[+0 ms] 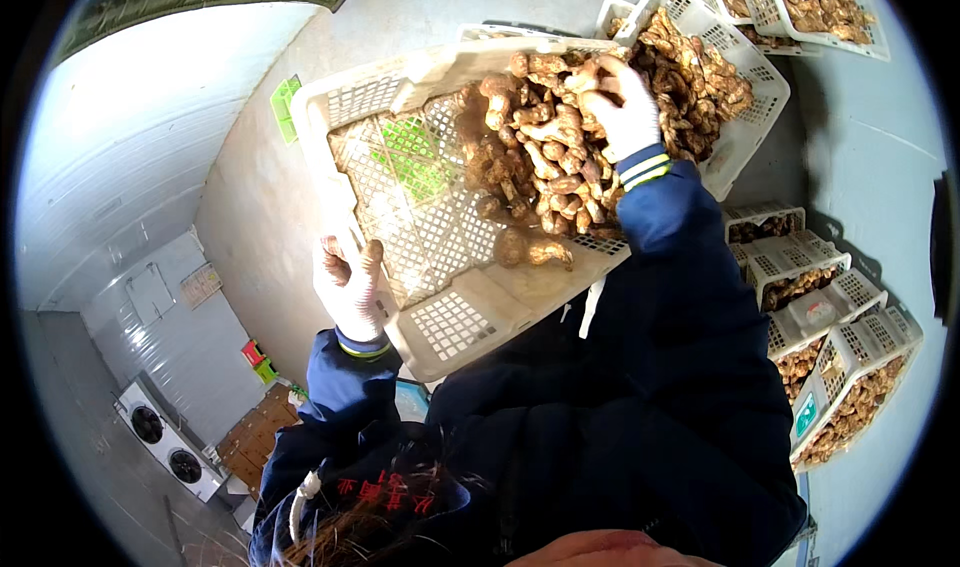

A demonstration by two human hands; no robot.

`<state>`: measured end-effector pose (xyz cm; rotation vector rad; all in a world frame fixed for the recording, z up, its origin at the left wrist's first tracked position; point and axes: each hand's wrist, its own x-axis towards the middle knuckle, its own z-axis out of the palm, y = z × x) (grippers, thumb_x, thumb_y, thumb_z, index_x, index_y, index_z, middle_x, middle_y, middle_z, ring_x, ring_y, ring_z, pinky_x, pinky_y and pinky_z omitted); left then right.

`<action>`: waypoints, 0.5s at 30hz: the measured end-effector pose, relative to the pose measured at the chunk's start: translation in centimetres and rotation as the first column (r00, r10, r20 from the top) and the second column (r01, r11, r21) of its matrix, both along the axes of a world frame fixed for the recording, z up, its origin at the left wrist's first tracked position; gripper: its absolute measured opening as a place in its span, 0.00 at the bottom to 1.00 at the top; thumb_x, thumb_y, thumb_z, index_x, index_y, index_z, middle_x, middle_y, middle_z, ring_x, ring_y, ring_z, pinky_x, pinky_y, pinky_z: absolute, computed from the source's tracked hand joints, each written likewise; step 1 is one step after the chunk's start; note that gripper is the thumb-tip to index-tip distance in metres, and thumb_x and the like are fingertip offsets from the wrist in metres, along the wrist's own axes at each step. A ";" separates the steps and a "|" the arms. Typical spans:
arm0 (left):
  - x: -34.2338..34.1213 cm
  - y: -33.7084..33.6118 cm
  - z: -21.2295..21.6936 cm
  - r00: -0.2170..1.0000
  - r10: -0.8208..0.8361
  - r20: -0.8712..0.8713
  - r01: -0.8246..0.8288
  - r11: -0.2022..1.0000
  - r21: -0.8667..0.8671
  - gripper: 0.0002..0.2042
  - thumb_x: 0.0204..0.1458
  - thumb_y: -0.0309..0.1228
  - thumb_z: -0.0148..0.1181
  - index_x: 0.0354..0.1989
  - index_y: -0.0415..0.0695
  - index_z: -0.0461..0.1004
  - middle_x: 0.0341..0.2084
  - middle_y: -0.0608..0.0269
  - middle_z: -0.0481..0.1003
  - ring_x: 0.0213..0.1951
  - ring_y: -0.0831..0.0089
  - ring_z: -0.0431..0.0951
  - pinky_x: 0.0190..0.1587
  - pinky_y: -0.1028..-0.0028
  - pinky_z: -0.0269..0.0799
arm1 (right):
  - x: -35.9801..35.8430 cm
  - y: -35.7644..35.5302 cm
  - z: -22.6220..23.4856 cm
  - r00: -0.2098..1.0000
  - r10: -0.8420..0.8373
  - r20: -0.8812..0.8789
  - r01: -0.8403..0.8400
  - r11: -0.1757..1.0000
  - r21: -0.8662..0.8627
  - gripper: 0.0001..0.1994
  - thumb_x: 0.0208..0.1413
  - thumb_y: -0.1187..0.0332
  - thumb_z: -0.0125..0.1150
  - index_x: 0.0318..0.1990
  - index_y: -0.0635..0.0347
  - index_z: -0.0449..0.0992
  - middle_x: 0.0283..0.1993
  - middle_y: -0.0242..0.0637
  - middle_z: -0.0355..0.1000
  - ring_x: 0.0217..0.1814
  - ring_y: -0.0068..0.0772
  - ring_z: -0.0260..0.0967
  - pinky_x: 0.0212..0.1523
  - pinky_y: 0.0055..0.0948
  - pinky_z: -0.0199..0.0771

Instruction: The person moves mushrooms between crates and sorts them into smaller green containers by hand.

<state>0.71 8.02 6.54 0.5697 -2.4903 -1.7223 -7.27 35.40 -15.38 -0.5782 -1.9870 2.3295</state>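
Head: two hands (352,292) (628,112) at one crate (495,297)

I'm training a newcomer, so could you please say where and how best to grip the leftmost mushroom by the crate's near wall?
I'd probably pinch the mushroom by its stem, from above: it lies uncovered on its side, wide cap left, slimmer stem right, and the pile sits beyond.

Mushrooms (562,127) are brown, the crate (487,293) white, the cuffs (645,170) yellow-striped navy.
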 end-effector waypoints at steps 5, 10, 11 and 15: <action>0.0 0.1 0.2 1.000 0.014 -0.015 -0.014 0.999 0.037 0.11 0.42 0.20 0.59 0.23 0.45 0.61 0.20 0.73 0.61 0.23 0.85 0.58 0.30 0.83 0.58 | 2.3 3.4 0.0 0.994 -0.055 0.092 0.107 0.487 -0.867 0.18 0.53 0.76 0.50 0.53 0.65 0.62 0.47 0.40 0.66 0.50 0.31 0.64 0.51 0.30 0.65; -0.5 0.4 0.3 1.000 -0.025 -0.017 0.025 1.000 -0.011 0.11 0.43 0.19 0.59 0.23 0.45 0.61 0.20 0.73 0.62 0.23 0.85 0.58 0.31 0.83 0.58 | 3.3 4.5 0.4 0.998 -0.061 0.012 0.039 0.461 -0.886 0.19 0.53 0.69 0.53 0.52 0.64 0.61 0.48 0.41 0.66 0.51 0.37 0.64 0.50 0.37 0.66; -0.4 0.5 0.3 1.000 -0.024 -0.014 0.024 1.000 -0.016 0.11 0.43 0.19 0.58 0.23 0.45 0.61 0.20 0.73 0.62 0.23 0.85 0.58 0.31 0.83 0.58 | 3.4 4.6 0.6 0.999 -0.037 -0.017 0.004 0.507 -0.862 0.18 0.52 0.69 0.53 0.51 0.64 0.62 0.47 0.42 0.67 0.50 0.38 0.65 0.50 0.36 0.67; -0.4 0.5 0.2 0.999 -0.025 -0.028 0.023 0.998 -0.065 0.10 0.43 0.18 0.58 0.23 0.45 0.62 0.20 0.73 0.62 0.24 0.85 0.58 0.31 0.84 0.56 | 3.5 5.1 1.3 0.996 0.006 -0.090 -0.080 0.507 -0.858 0.23 0.51 0.70 0.53 0.54 0.65 0.58 0.49 0.45 0.64 0.52 0.41 0.63 0.53 0.37 0.63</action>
